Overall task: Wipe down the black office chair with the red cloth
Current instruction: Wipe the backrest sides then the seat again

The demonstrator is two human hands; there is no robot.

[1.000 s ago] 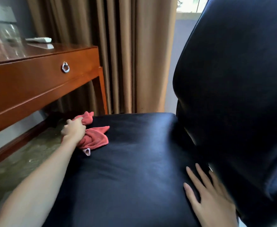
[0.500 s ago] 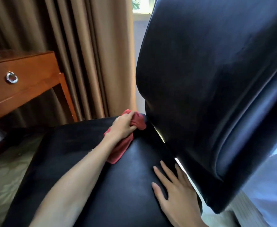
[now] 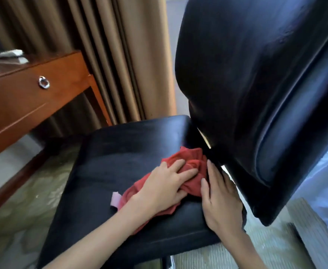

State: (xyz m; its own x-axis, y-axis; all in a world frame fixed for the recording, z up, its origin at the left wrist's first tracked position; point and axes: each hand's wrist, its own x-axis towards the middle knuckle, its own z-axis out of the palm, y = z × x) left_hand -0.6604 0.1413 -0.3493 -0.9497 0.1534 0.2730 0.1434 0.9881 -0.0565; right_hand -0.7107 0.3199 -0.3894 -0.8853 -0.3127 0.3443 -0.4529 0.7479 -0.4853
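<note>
Left hand [image 3: 163, 189] lies flat on the red cloth [image 3: 190, 171], fingers spread and fairly straight, pressing it onto the seat w/o really gripping. Our right hand [image 3: 219, 200] rests open on the seat just beside it, fingertips touching the cloth's right edge, close to the gap under the backrest. The cloth sits bunched at the far right of the seat of the black office chair [image 3: 120, 171], its bulk running from near-left to far-right, w/ a pale tag sticking out at the near-left end.

Key relation: the cloth is under the left hand, so that's the hand we'd judge does the wiping; unwiped seat spreads left and near from it, backrest rises right beside it on the right.

Seat looks smooth, slightly glossy; cloth should slide easily. Room: wooden worktop [image 3: 23, 105] w/ a ring-pull drawer at far left, brown curtains [image 3: 120, 55] behind, patterned carpet below, white bedding at right edge.
</note>
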